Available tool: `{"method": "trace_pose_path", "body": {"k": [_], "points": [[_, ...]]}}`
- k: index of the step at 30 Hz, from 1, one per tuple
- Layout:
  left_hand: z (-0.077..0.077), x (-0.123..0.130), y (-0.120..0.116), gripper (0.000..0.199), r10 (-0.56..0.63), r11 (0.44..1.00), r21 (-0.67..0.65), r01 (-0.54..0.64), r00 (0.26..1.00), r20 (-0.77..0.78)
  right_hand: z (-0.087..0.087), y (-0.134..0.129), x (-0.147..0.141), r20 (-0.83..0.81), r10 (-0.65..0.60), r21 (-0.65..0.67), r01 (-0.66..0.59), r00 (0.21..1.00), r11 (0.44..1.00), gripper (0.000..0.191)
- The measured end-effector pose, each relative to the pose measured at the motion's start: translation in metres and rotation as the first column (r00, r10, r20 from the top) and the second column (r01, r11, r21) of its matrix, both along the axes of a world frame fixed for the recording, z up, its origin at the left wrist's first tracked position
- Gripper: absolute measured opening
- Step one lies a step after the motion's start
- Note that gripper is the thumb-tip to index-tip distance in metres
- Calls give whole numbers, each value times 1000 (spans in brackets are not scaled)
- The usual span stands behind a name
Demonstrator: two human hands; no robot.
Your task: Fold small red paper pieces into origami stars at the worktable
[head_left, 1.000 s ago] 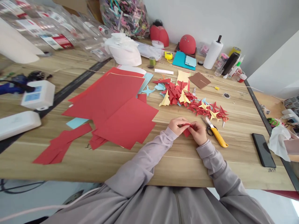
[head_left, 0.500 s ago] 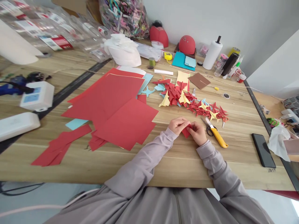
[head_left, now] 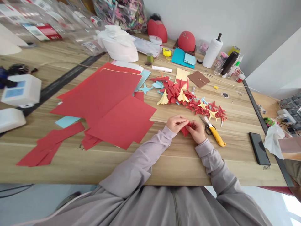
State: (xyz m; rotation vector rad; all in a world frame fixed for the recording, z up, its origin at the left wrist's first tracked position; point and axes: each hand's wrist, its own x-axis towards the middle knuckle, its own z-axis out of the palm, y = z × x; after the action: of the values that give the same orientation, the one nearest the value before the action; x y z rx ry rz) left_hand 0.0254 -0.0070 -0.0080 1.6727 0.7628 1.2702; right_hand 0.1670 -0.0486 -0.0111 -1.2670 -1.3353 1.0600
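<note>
Between my two hands is a small folded piece of red paper, above the table near its front. My left hand pinches its upper edge, and my right hand grips its right side; the fingers cover much of the paper. Right of my right hand lie a yellow utility knife and dark-handled scissors. Beyond my hands is a pile of folded red paper shapes, with yellow and light blue ones among them. To the left, large red paper sheets overlap.
Red paper strips lie at the front left. A black phone rests at the right. At the back stand a white bottle, a yellow tape measure and a stack of white paper. Plastic bottles crowd the far left.
The whole view has shifted slightly, so things on the table appear a little further left and up. Both hands still hold the red paper in nearly the same pose.
</note>
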Motion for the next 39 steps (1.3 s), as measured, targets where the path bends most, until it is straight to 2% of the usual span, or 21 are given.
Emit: {"method": "trace_pose_path", "body": {"k": [4,10,14,21,31,35,39], "points": [[0,0,1,16,13,1000,-15,-13,1000,-1,-1,0,0,8,6,-24,-6,1000,1000,19],[-1,-2,1,19,18,985,-175,-5,997,70,0,2,1,-75,-36,-67,31,997,997,24],[-5,-2,1,25,-33,972,-231,51,996,81,3,3,2,-129,-67,-89,56,989,994,26],[-8,-1,4,13,15,979,-206,8,994,110,4,3,0,-171,-108,-105,91,979,990,28],[-9,-2,5,9,108,978,-190,-88,990,96,2,7,-6,-137,-109,-122,92,985,988,28],[-9,-3,3,10,87,982,-174,-73,994,70,-2,6,-7,-117,-86,-78,77,989,994,24],[-4,-5,1,12,8,990,-141,-3,999,37,-5,5,-5,-57,-50,-36,48,997,998,19]]}}
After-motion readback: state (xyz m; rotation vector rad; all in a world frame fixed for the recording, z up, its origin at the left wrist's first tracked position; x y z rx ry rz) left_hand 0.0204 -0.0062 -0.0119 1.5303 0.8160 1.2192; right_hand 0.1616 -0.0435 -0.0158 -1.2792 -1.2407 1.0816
